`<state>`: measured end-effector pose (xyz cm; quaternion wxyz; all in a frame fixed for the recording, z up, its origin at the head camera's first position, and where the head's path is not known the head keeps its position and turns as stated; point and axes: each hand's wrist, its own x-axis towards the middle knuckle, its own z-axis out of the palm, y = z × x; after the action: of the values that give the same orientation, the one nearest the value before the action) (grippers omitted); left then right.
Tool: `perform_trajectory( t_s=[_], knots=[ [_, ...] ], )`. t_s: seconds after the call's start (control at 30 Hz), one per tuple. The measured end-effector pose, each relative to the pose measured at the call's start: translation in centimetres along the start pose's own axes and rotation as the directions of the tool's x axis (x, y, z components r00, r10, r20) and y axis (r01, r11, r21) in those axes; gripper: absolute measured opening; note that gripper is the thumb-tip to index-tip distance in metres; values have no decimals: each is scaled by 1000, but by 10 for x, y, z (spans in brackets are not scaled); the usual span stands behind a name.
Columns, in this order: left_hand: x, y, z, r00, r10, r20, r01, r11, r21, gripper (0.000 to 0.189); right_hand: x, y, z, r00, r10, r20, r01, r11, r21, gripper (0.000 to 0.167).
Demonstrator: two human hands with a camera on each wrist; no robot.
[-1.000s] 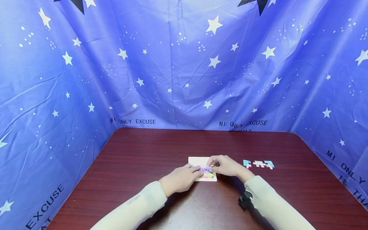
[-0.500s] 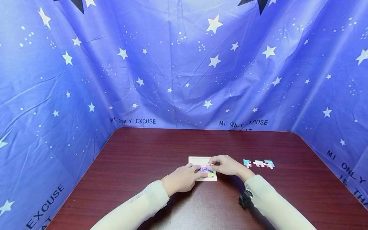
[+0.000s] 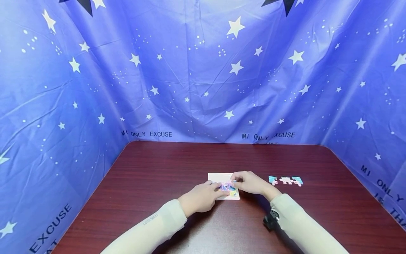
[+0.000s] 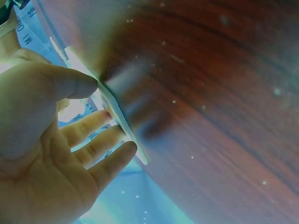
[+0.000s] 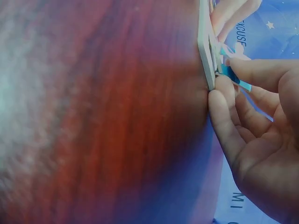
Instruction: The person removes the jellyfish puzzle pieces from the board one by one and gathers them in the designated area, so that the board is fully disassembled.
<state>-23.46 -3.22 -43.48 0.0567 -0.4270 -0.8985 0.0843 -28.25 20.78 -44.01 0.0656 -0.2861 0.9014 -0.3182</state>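
Note:
A white-framed jigsaw board [image 3: 217,175] lies on the table with colourful pieces inside its frame. My left hand [image 3: 200,198] rests on its left part, fingers spread and fairly straight, as the left wrist view [image 4: 56,140] also shows along the frame's edge [image 4: 122,119]. Over the right part of the board, my right hand [image 3: 248,182] pinches a blue puzzle piece [image 5: 230,73] between thumb and fingers. That piece is tilted up from the board in the right wrist view, and its lower edge is partly hidden by the fingers.
Several loose puzzle pieces [image 3: 286,181] lie in a row on the dark red wooden table [image 3: 171,158], right of the board. A blue curtain [image 3: 190,70] with white stars surrounds the table at the back and sides.
The left hand's thumb has shifted slightly to the right across the board. The right hand stays nearly in place with the piece; the loose pieces have not moved.

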Motion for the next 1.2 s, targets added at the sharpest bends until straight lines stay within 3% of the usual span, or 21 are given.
perform_trajectory(
  t_s=[0.27,0.57,0.77,1.0,1.2],
  knots=[
    [0,3,-2,1000,6,-12,-6,1000,18,45,-5,5,0,995,99,-31,-95,987,127,5],
    [-1,3,-2,1000,7,-12,-7,999,31,46,-11,4,2,992,116,-39,-105,969,225,8],
    [0,3,-1,999,-7,31,6,999,42,49,-11,5,4,994,103,-27,-92,960,263,11],
    [-1,1,1,1000,11,-26,-11,999,33,48,-11,7,5,995,104,2,-101,956,277,13],
    [-1,1,0,1000,13,-17,-12,999,45,52,-11,5,2,994,107,6,-105,961,256,13]
  ],
)
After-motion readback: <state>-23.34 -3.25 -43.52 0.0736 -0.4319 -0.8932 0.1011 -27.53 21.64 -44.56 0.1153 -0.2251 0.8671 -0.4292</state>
